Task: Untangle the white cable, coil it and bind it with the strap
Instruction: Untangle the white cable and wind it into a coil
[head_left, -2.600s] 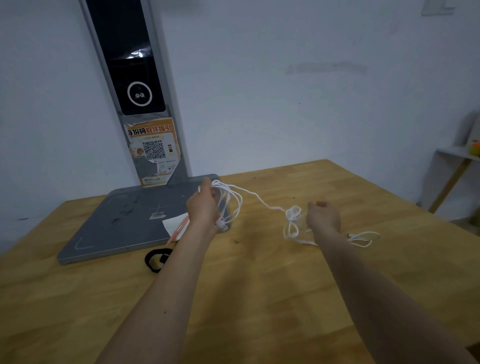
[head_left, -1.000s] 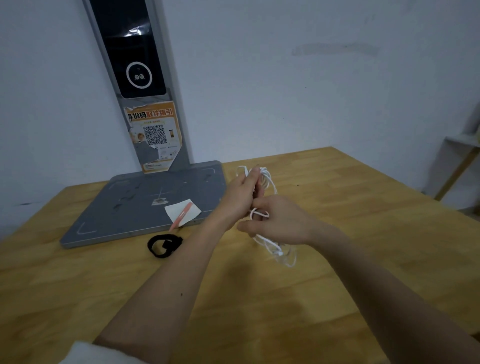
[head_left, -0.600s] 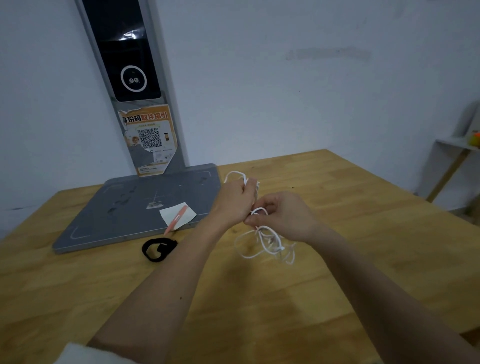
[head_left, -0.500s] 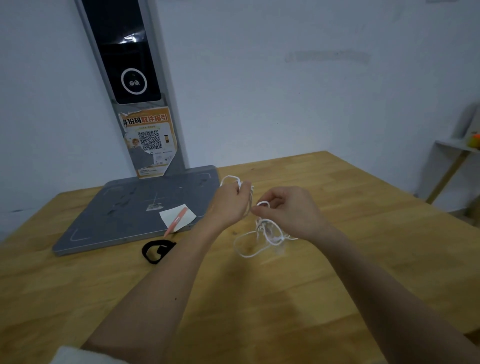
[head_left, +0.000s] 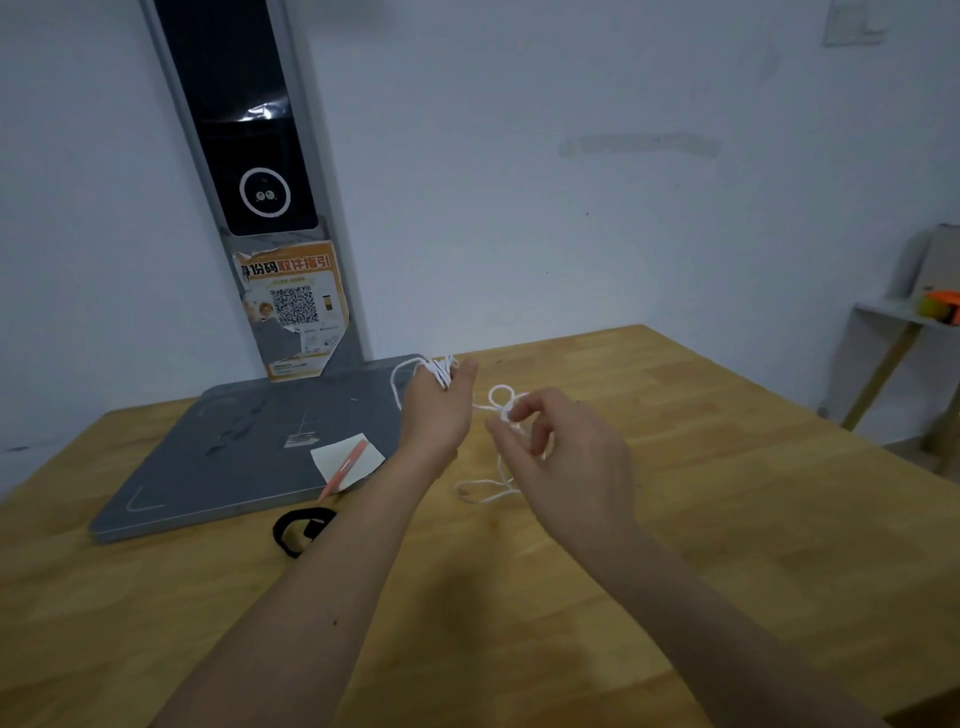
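Note:
My left hand (head_left: 434, 413) holds several turns of the white cable (head_left: 483, 491) gathered at its fingers, above the table's middle. A short span runs right to a small loop that my right hand (head_left: 561, 457) pinches between thumb and fingertips. The rest of the cable hangs below my right hand and lies in a loose loop on the wooden table (head_left: 727, 519). The black strap (head_left: 301, 527) lies curled on the table, left of my left forearm.
A grey flat base (head_left: 234, 457) with a tall post (head_left: 249, 156) stands at the back left. A white card and an orange pen (head_left: 343, 467) lie on its near right corner. A small shelf (head_left: 914, 317) stands far right.
My hands drew together over the cable, then apart again. My right hand now pinches a small loop to the right of my left hand, with less cable trailing on the table.

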